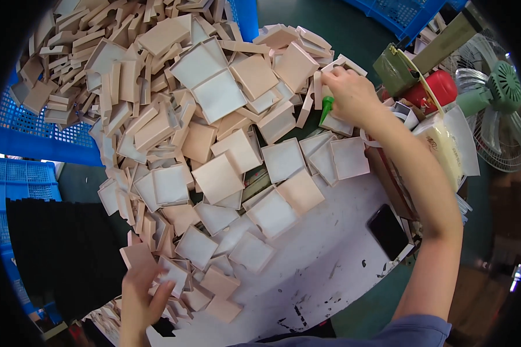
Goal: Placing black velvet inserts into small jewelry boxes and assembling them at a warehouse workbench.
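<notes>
A big heap of small pale-pink cardboard box trays and lids (220,176), white inside, covers much of the table. My right hand (348,95) reaches to the heap's far right edge. Its fingers are curled round the edge of a cardboard box piece (353,65); the fingertips are partly hidden. Right below that hand is a green object with a narrow tip (326,107). My left hand (142,292) is low at the heap's near left edge, thumb spread from the fingers. Its slightly blurred fingertips overlap a box piece (138,256), without a visible grip.
A black phone (388,232) lies on the white tabletop (330,254) at right. Beyond it stand a pack of tissues (440,144), a red object (431,91) and a green fan (505,87). Blue plastic crates (46,130) stand left and at the back (405,17).
</notes>
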A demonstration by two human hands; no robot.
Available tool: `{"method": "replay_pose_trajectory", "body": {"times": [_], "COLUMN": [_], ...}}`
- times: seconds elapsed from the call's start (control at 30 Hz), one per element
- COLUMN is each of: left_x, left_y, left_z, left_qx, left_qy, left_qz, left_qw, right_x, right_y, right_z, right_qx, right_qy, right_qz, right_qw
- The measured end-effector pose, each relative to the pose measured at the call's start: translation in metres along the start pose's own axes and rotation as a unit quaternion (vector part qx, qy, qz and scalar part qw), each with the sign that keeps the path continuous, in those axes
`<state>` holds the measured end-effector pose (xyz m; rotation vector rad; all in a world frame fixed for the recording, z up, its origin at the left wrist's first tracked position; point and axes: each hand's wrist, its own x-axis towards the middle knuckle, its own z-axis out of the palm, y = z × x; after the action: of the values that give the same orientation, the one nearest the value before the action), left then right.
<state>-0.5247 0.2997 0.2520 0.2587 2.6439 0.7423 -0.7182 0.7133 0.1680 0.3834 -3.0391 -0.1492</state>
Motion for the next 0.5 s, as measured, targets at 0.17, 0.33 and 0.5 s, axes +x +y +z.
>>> {"method": "replay_pose_trajectory", "body": {"times": [0.17, 0.33, 0.5], "left_x": [0.202, 0.391, 0.419], "left_y": [0.086, 0.164, 0.190], "left_z": [0.039, 0.092, 0.111], "left_qx": [-0.081, 0.102, 0.251], "left_qy": [0.108, 0.215, -0.044], "left_qz": [0.326, 0.514, 0.222], "left_qw": [0.936, 0.824, 0.941], "right_x": [0.015, 0.024, 0.025], "right_y": [0.007, 0.021, 0.078], "right_z": [0.043, 0.030, 0.034], "right_qx": [-0.058, -0.046, 0.117], "right_qy": [-0.128, -0.100, 0.031], "right_qz": [-0.010, -0.071, 0.034], "right_qw": [0.990, 0.991, 0.992]}}
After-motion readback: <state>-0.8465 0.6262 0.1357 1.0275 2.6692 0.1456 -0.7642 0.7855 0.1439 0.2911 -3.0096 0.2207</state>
